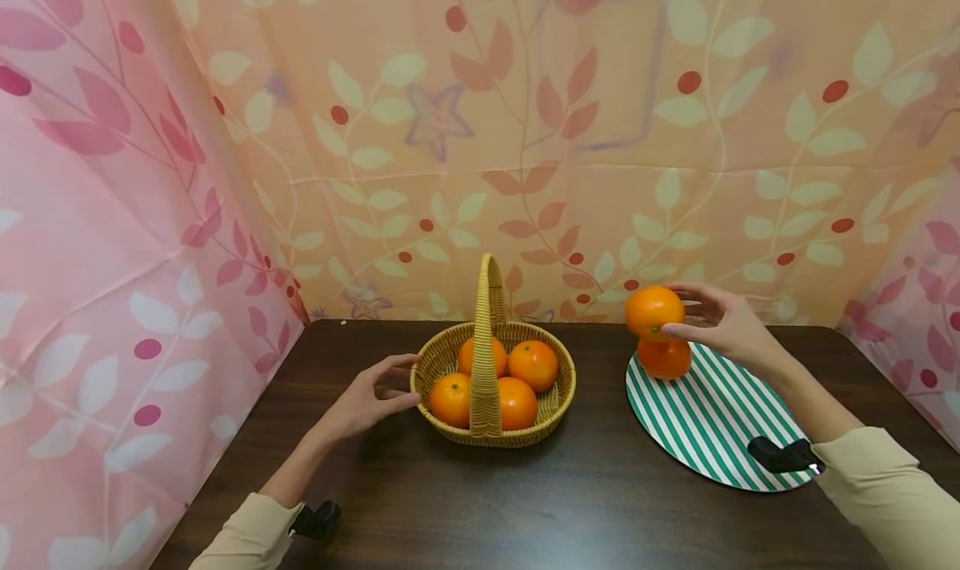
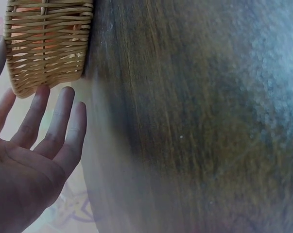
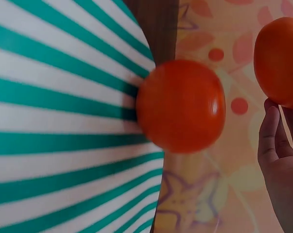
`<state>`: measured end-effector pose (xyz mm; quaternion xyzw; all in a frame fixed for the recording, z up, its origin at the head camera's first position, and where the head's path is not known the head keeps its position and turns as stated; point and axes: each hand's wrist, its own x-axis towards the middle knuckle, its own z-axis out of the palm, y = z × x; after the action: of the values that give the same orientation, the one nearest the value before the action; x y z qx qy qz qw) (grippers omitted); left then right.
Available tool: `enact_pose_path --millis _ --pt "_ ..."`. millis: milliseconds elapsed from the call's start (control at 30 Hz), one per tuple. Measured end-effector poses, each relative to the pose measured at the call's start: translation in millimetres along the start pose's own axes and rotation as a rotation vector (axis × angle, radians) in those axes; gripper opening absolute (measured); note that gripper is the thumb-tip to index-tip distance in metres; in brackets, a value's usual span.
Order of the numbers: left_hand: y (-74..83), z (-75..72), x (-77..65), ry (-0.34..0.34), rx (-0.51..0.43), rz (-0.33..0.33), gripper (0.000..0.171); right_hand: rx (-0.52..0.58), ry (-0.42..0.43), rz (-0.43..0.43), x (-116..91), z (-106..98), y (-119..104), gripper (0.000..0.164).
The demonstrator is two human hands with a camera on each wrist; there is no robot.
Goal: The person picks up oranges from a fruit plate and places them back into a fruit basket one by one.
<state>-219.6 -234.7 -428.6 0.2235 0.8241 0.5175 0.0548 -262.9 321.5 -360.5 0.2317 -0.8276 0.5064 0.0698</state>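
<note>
My right hand (image 1: 727, 327) pinches an orange (image 1: 654, 310) between thumb and fingers. The right wrist view shows a gap between this held orange (image 3: 281, 63) and a second orange (image 3: 181, 107), which rests on the far left edge of a green-and-white striped oval placemat (image 1: 720, 428). Mid-table stands a yellow wicker basket (image 1: 486, 387) with an arched handle and several oranges inside. My left hand (image 1: 366, 399) is at the basket's left side, its fingers extended and loosely spread. In the left wrist view the fingertips (image 2: 43, 90) reach the woven wall, apparently touching it.
A dark wooden table (image 1: 525, 512) carries everything. Patterned cloth (image 1: 525, 137) hangs behind the table and along both sides. A black wrist camera (image 1: 780, 455) sits by the right cuff, above the placemat, and another (image 1: 318, 520) by the left cuff.
</note>
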Motion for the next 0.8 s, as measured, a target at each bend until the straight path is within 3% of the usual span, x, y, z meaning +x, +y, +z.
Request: enact_pose_path --millis 200,600,800 --pt "-0.4 1.5 0.5 -0.003 -0.013 -0.016 0.061 0.108 -0.064 -0.024 6.0 20.2 -7.4 0.055" --pt "1.3 2.5 0.4 -0.002 -0.032 -0.02 0.061 0.19 -0.163 -0.127 20.3 69.0 -19.7 0.061" --pt "2.6 3.5 0.4 0.001 -0.03 -0.016 0.061 0.237 -0.211 -0.133 19.9 90.6 -25.0 0.062"
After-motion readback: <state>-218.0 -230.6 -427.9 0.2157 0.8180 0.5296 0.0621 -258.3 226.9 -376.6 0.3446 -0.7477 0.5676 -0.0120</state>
